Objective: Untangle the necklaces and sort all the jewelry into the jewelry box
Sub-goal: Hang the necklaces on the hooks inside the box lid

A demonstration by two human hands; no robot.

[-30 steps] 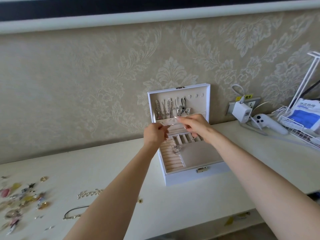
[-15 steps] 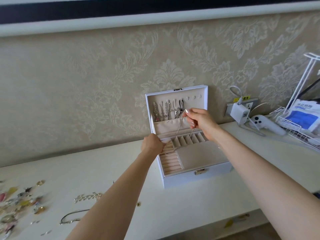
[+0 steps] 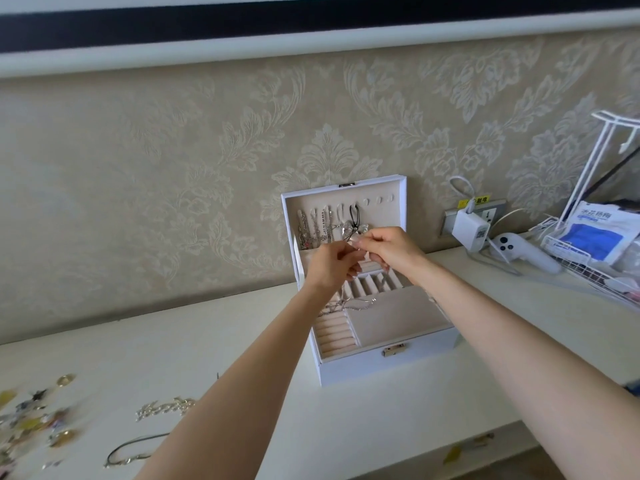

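The left hand (image 3: 334, 268) and right hand (image 3: 391, 249) meet above the open jewelry box (image 3: 388, 362). Their curled fingers (image 3: 360, 242) pinch a thin silver necklace (image 3: 349, 305), which hangs into the box tray. Loose jewelry (image 3: 34, 420) lies on the counter (image 3: 242, 341), far left.

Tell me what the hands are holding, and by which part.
The left hand and right hand both pinch a thin silver necklace near its top; the rest dangles over the jewelry box.
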